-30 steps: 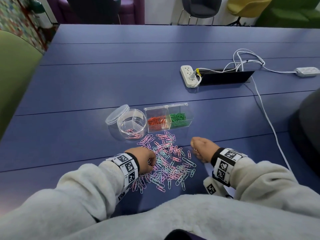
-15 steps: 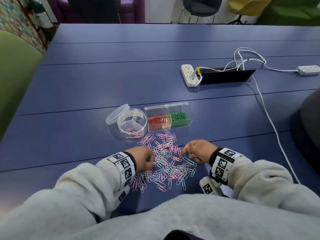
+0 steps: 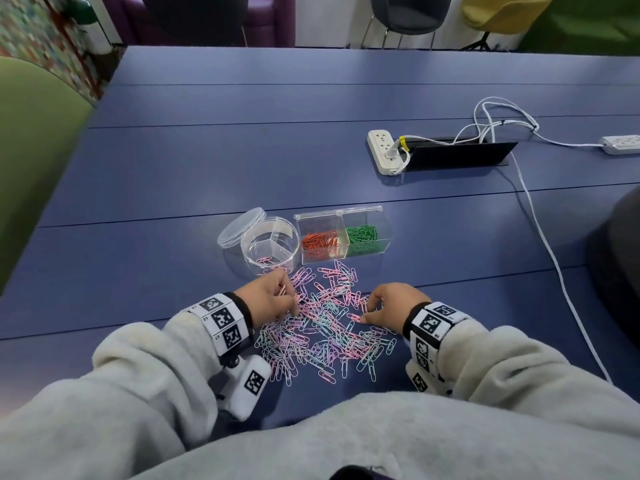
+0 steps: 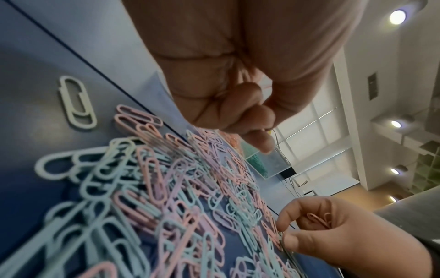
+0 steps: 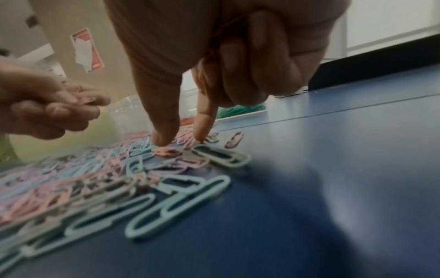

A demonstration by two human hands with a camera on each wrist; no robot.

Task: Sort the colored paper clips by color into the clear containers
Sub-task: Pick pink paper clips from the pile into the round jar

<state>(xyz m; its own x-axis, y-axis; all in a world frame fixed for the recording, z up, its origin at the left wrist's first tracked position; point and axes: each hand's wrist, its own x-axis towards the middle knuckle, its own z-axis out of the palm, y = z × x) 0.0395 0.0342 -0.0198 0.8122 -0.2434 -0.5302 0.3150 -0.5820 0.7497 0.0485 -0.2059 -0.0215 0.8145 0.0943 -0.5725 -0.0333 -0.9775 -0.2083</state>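
Observation:
A loose pile of pink, light blue and purple paper clips [image 3: 322, 330] lies on the blue table [image 3: 207, 161] between my hands. Behind it stands a round clear container [image 3: 272, 249] with a few pink clips inside, its lid [image 3: 240, 227] leaning on it. Beside it a rectangular clear box [image 3: 377, 220] holds orange clips [image 3: 320, 241] and green clips [image 3: 362, 233]. My left hand [image 3: 287, 299] grips several pink clips [image 5: 85, 99] in curled fingers at the pile's left edge. My right hand [image 3: 369, 311] keeps a pink clip [image 4: 319, 219] in its palm while thumb and forefinger touch down around another pink clip [image 5: 166, 151].
A white power strip [image 3: 382, 152], a black cable hatch [image 3: 457, 155] and white cables [image 3: 540, 237] lie at the back right. A dark object [image 3: 620, 271] sits at the right edge. A green chair [image 3: 31, 168] stands on the left, more chairs beyond the far edge.
My right hand has moved left into the pile and stretched thumb and forefinger down onto it. My left hand has shifted slightly forward, toward the round container.

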